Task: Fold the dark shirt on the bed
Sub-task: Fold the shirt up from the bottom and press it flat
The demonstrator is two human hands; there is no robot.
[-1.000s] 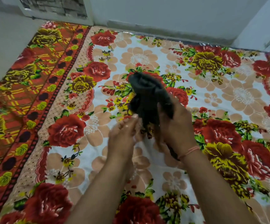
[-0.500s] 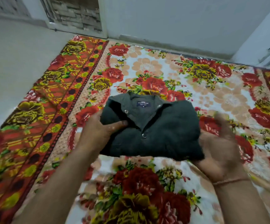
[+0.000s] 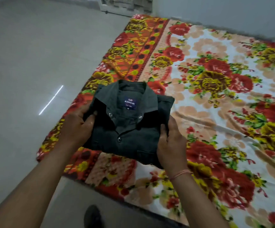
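Dim light; glare streak on the floor (image 3: 51,100).

The dark shirt (image 3: 130,137) is matt woven cloth with small shiny metal snaps (image 3: 119,139) and a stitched fabric label (image 3: 129,102). The bed cover (image 3: 216,112) is plush, fuzzy printed cloth. The floor (image 3: 34,79) is smooth, glossy tile that reflects a light streak.

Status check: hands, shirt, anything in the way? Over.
Left grip holds dark shirt at its left edge, right grip at its right edge. Shirt folded, collar up, label showing, over bed corner. Nothing on it.
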